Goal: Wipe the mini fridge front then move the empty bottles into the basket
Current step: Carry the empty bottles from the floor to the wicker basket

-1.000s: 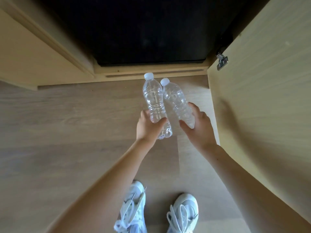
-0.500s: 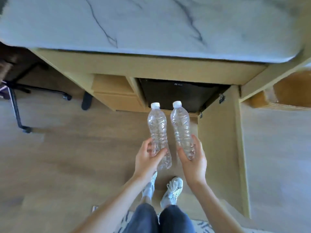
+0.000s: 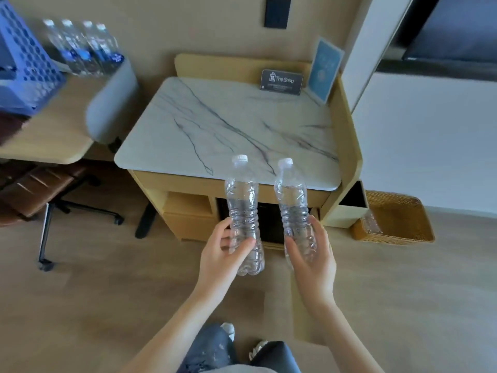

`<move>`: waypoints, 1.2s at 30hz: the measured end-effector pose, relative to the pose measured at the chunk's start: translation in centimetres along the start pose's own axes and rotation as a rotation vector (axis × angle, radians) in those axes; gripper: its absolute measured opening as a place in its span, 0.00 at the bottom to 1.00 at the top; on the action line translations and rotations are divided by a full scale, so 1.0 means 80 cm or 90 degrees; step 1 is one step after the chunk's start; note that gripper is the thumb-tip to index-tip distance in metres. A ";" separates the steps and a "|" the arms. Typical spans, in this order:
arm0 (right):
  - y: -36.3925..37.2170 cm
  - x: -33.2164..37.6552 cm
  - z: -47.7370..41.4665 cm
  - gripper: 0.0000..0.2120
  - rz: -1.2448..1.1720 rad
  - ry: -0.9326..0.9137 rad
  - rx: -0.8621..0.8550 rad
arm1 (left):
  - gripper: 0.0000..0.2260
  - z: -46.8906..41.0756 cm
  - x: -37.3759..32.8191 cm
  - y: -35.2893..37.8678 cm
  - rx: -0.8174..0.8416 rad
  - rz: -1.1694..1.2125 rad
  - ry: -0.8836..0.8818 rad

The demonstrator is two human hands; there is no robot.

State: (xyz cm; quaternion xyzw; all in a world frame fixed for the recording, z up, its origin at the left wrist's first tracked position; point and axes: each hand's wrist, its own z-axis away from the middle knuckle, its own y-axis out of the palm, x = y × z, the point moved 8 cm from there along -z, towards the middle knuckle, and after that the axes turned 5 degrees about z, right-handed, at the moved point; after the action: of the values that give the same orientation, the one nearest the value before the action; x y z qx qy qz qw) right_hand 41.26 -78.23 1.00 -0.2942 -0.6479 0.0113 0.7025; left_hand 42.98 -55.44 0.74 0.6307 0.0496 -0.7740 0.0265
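My left hand (image 3: 223, 254) grips the lower part of one clear empty bottle (image 3: 243, 200) with a white cap, held upright. A second clear empty bottle (image 3: 291, 200) stands upright in the grip of my right hand (image 3: 314, 254). Both bottles are in the air in front of the cabinet, a hand's width apart. Behind them the dark mini fridge front (image 3: 269, 224) shows in the cabinet's opening, mostly hidden by the bottles. A woven brown basket (image 3: 403, 235) sits on the floor to the right of the cabinet, with a clear bottle (image 3: 372, 223) lying at its left side.
The cabinet has a marble top (image 3: 228, 122) with a black sign (image 3: 281, 82) and a blue card (image 3: 324, 70) at the back. To the left are a wooden desk (image 3: 53, 135) with a blue crate (image 3: 24, 68), several full bottles (image 3: 80, 47), and a brown chair (image 3: 35, 189). Wood floor surrounds me.
I have risen from a low position close to the fridge. The view lifted from the floor to the whole cabinet. Both bottles came up with my hands and moved slightly apart.
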 end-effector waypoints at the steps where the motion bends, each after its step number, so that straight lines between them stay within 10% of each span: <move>1: -0.009 0.006 0.005 0.28 0.000 -0.004 -0.015 | 0.24 0.002 -0.011 0.001 0.012 -0.001 0.016; 17: -0.169 -0.046 0.208 0.30 0.045 0.176 -0.542 | 0.27 0.041 -0.043 0.187 0.563 -0.121 0.103; 36: -0.422 -0.203 0.557 0.31 0.086 0.388 -0.875 | 0.24 0.476 0.094 0.496 1.024 -0.261 0.076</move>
State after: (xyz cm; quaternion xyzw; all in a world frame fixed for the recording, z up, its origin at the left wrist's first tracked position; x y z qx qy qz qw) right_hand -14.50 -94.83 0.18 -0.6954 -0.2667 -0.4345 0.5064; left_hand 8.49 -98.87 -0.71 0.4755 -0.4031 -0.5282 -0.5765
